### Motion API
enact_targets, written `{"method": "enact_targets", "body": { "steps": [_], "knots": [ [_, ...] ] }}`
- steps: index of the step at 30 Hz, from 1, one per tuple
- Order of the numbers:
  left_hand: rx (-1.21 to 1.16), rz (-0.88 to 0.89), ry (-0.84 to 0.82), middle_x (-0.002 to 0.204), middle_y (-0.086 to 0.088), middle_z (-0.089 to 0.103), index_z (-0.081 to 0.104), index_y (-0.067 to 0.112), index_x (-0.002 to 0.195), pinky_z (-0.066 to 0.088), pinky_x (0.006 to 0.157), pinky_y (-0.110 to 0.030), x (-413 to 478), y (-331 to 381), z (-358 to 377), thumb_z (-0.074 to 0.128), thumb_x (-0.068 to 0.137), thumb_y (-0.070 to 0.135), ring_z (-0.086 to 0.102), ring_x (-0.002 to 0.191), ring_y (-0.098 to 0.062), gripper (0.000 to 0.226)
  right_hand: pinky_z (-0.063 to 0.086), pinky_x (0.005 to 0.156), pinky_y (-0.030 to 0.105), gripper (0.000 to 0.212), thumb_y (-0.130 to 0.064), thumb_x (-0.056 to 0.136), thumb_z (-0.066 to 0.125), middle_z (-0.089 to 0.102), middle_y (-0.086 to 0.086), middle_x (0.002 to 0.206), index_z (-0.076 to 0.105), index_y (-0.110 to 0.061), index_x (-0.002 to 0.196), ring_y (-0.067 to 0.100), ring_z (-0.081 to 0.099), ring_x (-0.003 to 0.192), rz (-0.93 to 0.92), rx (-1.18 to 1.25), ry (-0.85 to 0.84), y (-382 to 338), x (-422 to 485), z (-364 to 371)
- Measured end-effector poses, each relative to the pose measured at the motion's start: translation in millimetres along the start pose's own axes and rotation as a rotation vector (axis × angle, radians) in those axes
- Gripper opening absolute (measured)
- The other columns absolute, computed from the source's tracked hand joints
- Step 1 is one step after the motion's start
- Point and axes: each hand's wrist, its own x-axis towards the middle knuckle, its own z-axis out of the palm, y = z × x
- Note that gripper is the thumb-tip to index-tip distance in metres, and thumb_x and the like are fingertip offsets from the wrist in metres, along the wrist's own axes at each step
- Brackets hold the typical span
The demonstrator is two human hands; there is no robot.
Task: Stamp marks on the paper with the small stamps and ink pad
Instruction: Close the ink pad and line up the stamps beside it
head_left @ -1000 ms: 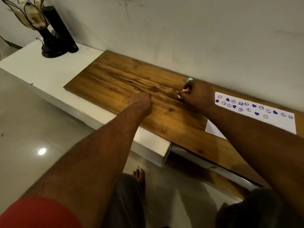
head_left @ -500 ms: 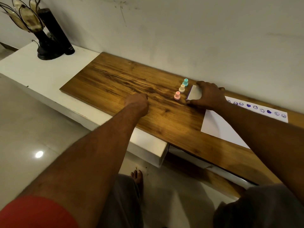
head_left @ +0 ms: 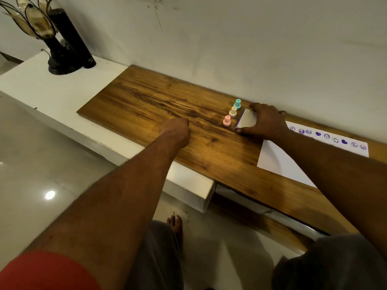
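Observation:
Three small stamps stand upright in a diagonal row on the wooden board (head_left: 146,105): a teal stamp (head_left: 237,103) nearest the wall, a cream stamp (head_left: 232,111) in the middle and a pink stamp (head_left: 226,120) in front. Just right of them my right hand (head_left: 265,121) grips the ink pad (head_left: 246,120), whose lid looks pale grey with a purple edge. The white paper (head_left: 278,162) lies to the right, partly under my right forearm, with a row of purple marks along its far edge. My left hand (head_left: 176,130) rests as a fist on the board, holding nothing visible.
A black ornamental lamp (head_left: 56,57) and a black cylinder (head_left: 73,38) stand at the far left on the white shelf (head_left: 41,91). The wall runs close behind the board. Below are the tiled floor and my bare foot (head_left: 174,223).
My right hand left the stamps, which now stand in a row, and took hold of the ink pad beside them. My left fist has stayed in place.

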Motion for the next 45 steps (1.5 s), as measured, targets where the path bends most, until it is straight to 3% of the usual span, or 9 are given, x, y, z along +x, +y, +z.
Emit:
{"method": "enact_targets", "body": {
  "steps": [6, 9, 16, 20, 28, 36, 40, 45],
  "knots": [
    [0.004, -0.003, -0.012, 0.136, -0.009, 0.062, 0.057, 0.021, 0.140, 0.050, 0.098, -0.044, 0, 1, -1, 0.080, 0.090, 0.037, 0.060, 0.124, -0.030, 0.057, 0.034, 0.111, 0.057, 0.116, -0.086, 0.060, 0.073, 0.048, 0.006, 0.153, 0.039, -0.026, 0.153, 0.033, 0.044, 0.139, 0.011, 0.019, 0.005, 2, 0, 3],
    [0.006, -0.002, -0.010, 0.137, -0.010, 0.062, 0.057, 0.019, 0.140, 0.050, 0.099, -0.044, -1, 2, -1, 0.080, 0.090, 0.036, 0.059, 0.125, -0.031, 0.057, 0.034, 0.110, 0.061, 0.122, -0.091, 0.057, 0.069, 0.044, 0.009, 0.155, 0.033, -0.026, 0.155, 0.035, 0.041, 0.140, -0.001, 0.014, 0.088, 0, -2, 7],
    [0.016, 0.002, 0.002, 0.136, -0.009, 0.062, 0.059, 0.020, 0.139, 0.051, 0.097, -0.043, -3, 2, 0, 0.079, 0.091, 0.036, 0.060, 0.124, -0.030, 0.054, 0.028, 0.113, 0.066, 0.153, -0.100, 0.046, 0.064, 0.035, 0.013, 0.162, 0.000, -0.025, 0.162, 0.041, 0.038, 0.145, 0.056, 0.150, 0.082, -20, 8, 13],
    [0.013, 0.003, 0.001, 0.136, -0.009, 0.062, 0.059, 0.021, 0.138, 0.051, 0.096, -0.043, -1, 1, 1, 0.081, 0.089, 0.038, 0.060, 0.123, -0.030, 0.056, 0.026, 0.114, 0.070, 0.156, -0.097, 0.047, 0.068, 0.033, 0.014, 0.164, -0.008, -0.026, 0.163, 0.043, 0.037, 0.146, 0.054, 0.202, 0.068, -26, 14, 15],
    [0.030, 0.005, -0.019, 0.138, -0.010, 0.060, 0.057, 0.020, 0.140, 0.052, 0.098, -0.044, 2, 2, 0, 0.084, 0.085, 0.040, 0.059, 0.126, -0.031, 0.065, 0.026, 0.116, 0.068, 0.151, -0.089, 0.051, 0.075, 0.045, 0.013, 0.157, -0.007, -0.028, 0.162, 0.042, 0.041, 0.143, 0.051, 0.217, 0.032, -26, 18, 13],
    [0.014, 0.005, -0.017, 0.136, -0.010, 0.061, 0.059, 0.020, 0.138, 0.052, 0.098, -0.045, -4, 4, -4, 0.085, 0.085, 0.039, 0.059, 0.124, -0.032, 0.062, 0.028, 0.114, 0.069, 0.151, -0.099, 0.047, 0.065, 0.044, 0.011, 0.158, 0.000, -0.027, 0.163, 0.041, 0.041, 0.143, 0.035, 0.257, 0.082, -18, 10, 8],
    [0.028, -0.004, -0.010, 0.137, -0.011, 0.062, 0.058, 0.020, 0.139, 0.051, 0.097, -0.044, -12, 6, -6, 0.075, 0.094, 0.033, 0.060, 0.125, -0.033, 0.050, 0.026, 0.113, 0.068, 0.143, -0.098, 0.052, 0.064, 0.045, 0.006, 0.157, 0.003, -0.030, 0.162, 0.038, 0.041, 0.143, 0.033, 0.278, 0.126, 8, -17, -4],
    [0.148, -0.060, 0.010, 0.135, -0.008, 0.066, 0.067, 0.016, 0.131, 0.051, 0.096, -0.039, -35, 33, -18, 0.060, 0.100, 0.020, 0.063, 0.125, -0.030, 0.032, 0.029, 0.115, 0.069, 0.139, -0.094, 0.053, 0.066, 0.034, 0.009, 0.164, 0.010, -0.029, 0.162, 0.037, 0.035, 0.148, 0.120, 0.177, 0.046, 87, -84, -22]
  ]
}}
